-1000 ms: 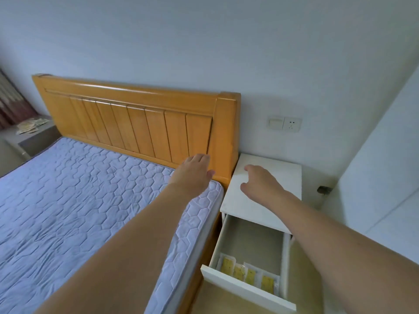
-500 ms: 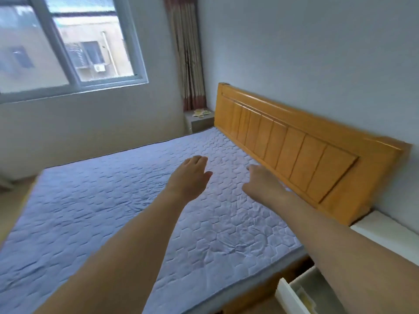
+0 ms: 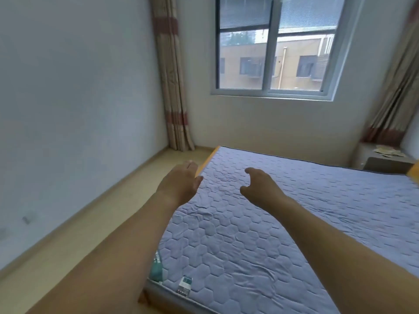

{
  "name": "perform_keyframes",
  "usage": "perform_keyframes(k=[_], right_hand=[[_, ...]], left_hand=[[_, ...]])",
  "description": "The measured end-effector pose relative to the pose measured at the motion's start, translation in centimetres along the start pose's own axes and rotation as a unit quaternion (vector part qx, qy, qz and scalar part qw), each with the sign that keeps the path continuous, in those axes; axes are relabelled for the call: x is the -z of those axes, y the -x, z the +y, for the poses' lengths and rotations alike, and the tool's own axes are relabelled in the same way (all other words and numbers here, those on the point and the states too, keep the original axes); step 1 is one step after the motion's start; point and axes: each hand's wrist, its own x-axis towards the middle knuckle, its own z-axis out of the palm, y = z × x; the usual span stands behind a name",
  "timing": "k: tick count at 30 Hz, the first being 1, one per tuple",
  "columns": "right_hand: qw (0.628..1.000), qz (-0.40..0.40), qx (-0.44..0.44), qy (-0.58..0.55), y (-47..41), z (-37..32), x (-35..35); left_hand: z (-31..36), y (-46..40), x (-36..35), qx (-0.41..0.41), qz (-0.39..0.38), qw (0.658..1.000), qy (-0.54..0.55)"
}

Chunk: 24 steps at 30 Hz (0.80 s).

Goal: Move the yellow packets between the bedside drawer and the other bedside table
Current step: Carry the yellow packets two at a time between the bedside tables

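Your left hand (image 3: 181, 185) and right hand (image 3: 260, 189) both reach forward at about chest height, arms extended. Your left hand is flat, fingers together, palm down, holding nothing. Your right hand is loosely curled, thumb and fingers apart, also holding nothing.

Beneath and beyond your right hand lies the quilted mattress (image 3: 260, 234); your left hand hangs over its near corner edge, with bare floor (image 3: 74, 234) to its left.

Far ahead and to the right of your right hand, past the mattress, stands the other bedside desk (image 3: 371, 164). Yellow packets (image 3: 388, 152) lie in a loose pile on its top; the count cannot be made out at this range. The bedside drawer is out of view, so its contents cannot be confirmed.

Judgement on progress: some packets sit on the far desk, neither hand carries one, and you face along the bed. This reads as an empty-handed transit between the two stations. What remains cannot be settled from this view.
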Motion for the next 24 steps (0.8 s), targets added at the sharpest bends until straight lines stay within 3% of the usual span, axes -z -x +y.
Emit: perform_keyframes(k=[5, 11, 18, 24], right_hand=[[0.993, -0.045, 0.110, -0.027, -4.6, -16.1, -9.8], [0.972, -0.097, 0.207, -0.046, -8.3, -31.8, -18.4], [0.951, -0.144, 0.268, -0.053, -14.4, -45.3, -27.6], [0.945, -0.134, 0.290, -0.068, -25.0, -55.5, -34.9]], left_hand=[[-18.3, 4.6, 5.7, 0.106, 0.034, 0.993, -0.023], [-33.7, 8.8, 10.9, 0.216, 0.054, 0.974, -0.039], [-48.3, 8.7, 12.9, 0.276, 0.055, 0.957, -0.066], [-62.3, 1.7, 14.3, 0.281, 0.063, 0.953, -0.095]])
